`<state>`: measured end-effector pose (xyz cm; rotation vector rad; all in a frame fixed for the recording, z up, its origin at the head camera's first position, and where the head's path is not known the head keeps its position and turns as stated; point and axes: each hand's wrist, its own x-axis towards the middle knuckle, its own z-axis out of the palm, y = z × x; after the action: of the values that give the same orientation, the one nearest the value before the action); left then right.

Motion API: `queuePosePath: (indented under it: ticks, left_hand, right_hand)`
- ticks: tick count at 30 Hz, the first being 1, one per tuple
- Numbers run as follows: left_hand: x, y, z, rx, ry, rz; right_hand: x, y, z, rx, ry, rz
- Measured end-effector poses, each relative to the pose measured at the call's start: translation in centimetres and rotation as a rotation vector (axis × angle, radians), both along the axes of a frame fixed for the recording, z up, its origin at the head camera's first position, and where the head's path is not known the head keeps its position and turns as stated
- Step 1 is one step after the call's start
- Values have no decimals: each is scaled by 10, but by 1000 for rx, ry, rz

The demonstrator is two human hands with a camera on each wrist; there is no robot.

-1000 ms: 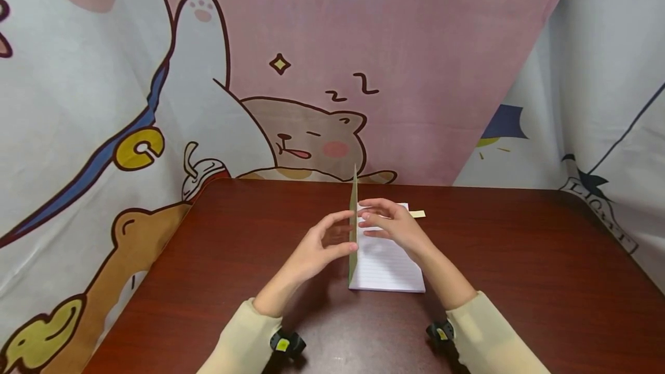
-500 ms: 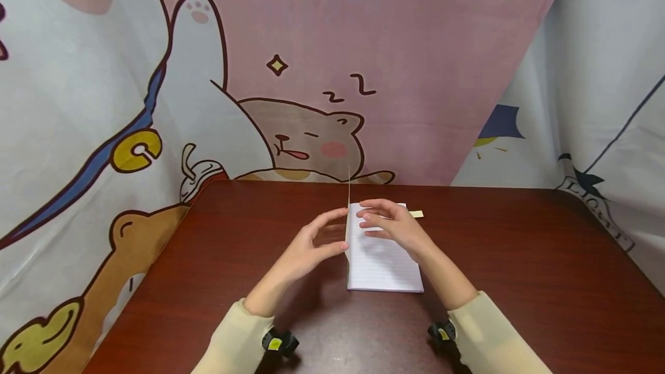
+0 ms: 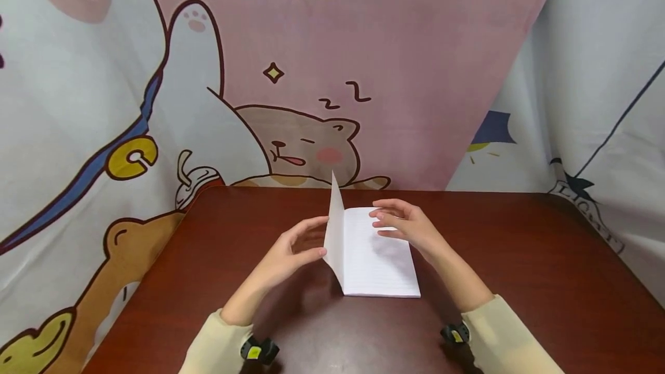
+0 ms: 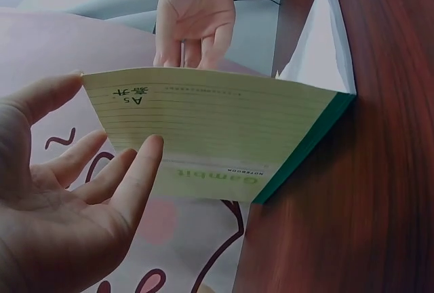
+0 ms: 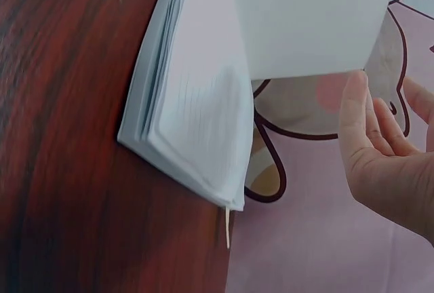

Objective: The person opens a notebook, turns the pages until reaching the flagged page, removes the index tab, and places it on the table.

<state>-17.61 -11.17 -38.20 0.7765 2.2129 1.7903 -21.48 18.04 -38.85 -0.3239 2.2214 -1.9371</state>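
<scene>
A notebook [image 3: 381, 270] lies on the table with its lined pages facing up. Its front cover [image 3: 334, 241] stands raised, tilted to the left. In the left wrist view, the cover's outside is yellow-green with printed lines, beside a green spine [image 4: 305, 147]. My left hand [image 3: 283, 255] is at the cover's free edge, thumb tip on a corner and the other fingers spread against the outside. Over the upper right of the page hovers my right hand [image 3: 410, 227], fingers loosely bent and holding nothing. The right wrist view shows it [image 5: 393, 164] beside the raised cover.
A dark red-brown wooden table [image 3: 519, 270] reaches back to a cartoon-printed cloth [image 3: 405, 74]. From the notebook's edge sticks out a thin pale strip [image 5: 228, 228]. Small black devices [image 3: 260, 351] are at both wrists, by the cream sleeves.
The cover has swung left past upright, so its white inner side now shows. My left hand has moved left with it. My right hand has shifted slightly right.
</scene>
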Motion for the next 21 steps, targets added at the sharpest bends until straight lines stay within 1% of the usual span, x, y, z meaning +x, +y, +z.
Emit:
queuePosePath:
  ticks: [5, 10, 16, 21]
  left_hand:
    - [1, -7, -1, -6, 8, 7]
    - [1, -15, 0, -13, 16, 22]
    - [-1, -20, 1, -19, 22, 24]
    - [-2, -22, 2, -37, 12, 61]
  right_hand:
    - [0, 10, -1, -16, 22, -18]
    - [-1, 18, 0, -34, 20, -50]
    - [-3, 29, 2, 1, 37, -68]
    - [-5, 36, 5, 34, 46, -81]
